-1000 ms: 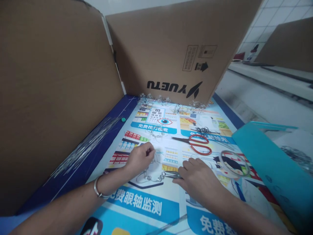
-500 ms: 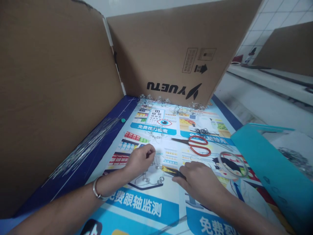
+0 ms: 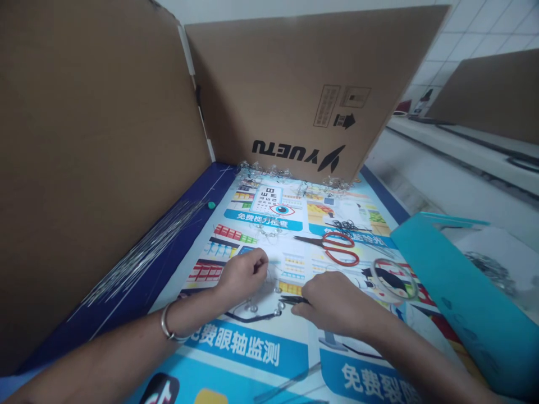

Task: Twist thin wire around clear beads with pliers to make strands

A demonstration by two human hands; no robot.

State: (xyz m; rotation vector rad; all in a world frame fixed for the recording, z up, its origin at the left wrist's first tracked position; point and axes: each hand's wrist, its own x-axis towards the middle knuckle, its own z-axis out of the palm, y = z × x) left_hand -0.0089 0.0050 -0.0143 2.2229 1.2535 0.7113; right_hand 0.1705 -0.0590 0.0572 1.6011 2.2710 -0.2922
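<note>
My left hand (image 3: 244, 274) is closed in a pinch above the printed sheet, fingers curled inward. From it hangs a thin wire piece with clear round beads (image 3: 253, 308), its loop reaching toward the right hand. My right hand (image 3: 330, 300) is wrapped round dark needle-nose pliers (image 3: 291, 300), their handles mostly hidden in the palm. The plier tips point left and lie close by the beads at the right side of the piece; whether they touch is too small to tell. Beyond the hands lie red-handled scissors (image 3: 339, 248) and another small beaded wire piece (image 3: 268, 231).
Straight wires (image 3: 143, 252) lie along the left edge. A wire coil (image 3: 393, 279) and a turquoise box (image 3: 455, 292) holding wire pieces are at right. Finished-looking beaded wire pieces (image 3: 269, 170) line the cardboard wall (image 3: 295, 84). Dark bent wires (image 3: 347, 225) lie behind the scissors.
My right hand has shifted slightly left and turned, and the plier tips have moved lower along the beaded wire piece. The left hand keeps its pinch in nearly the same place.
</note>
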